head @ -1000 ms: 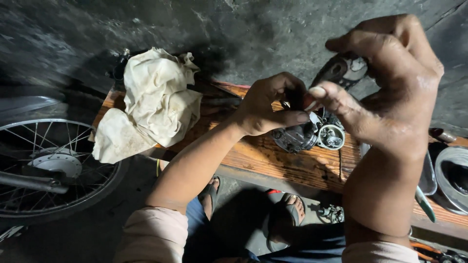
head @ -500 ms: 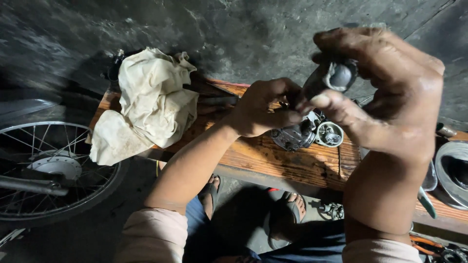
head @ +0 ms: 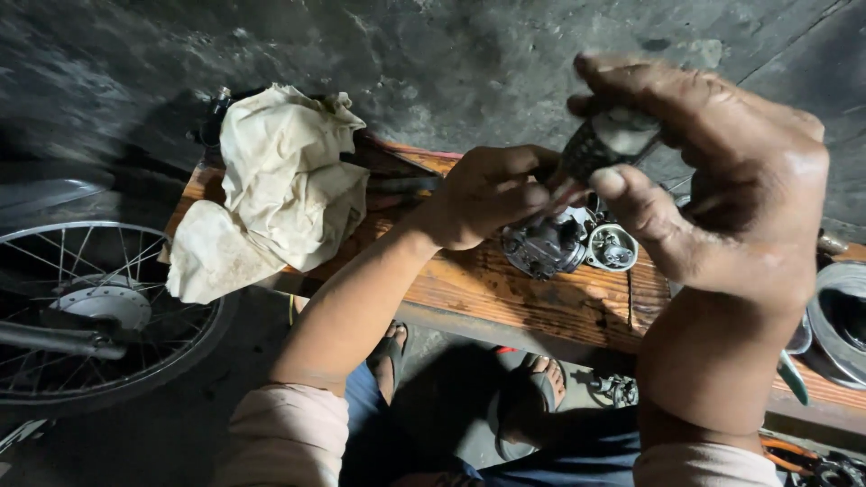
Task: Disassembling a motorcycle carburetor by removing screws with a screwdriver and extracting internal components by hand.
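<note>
My left hand grips a small metal carburetor that rests on a wooden bench. Its round silver openings face right. My right hand is raised above it and closed round the dark ribbed handle of a tool that points down toward the carburetor. The tool's tip is hidden behind my left fingers.
A crumpled cream rag lies on the bench's left end. A spoked motorcycle wheel stands at lower left. A round metal part sits at the right edge. My sandalled feet are under the bench, small parts beside them. A dark concrete wall lies beyond.
My right hand has risen and closed more tightly round the tool handle, turning it over the carburetor. My left hand has stayed on the carburetor.
</note>
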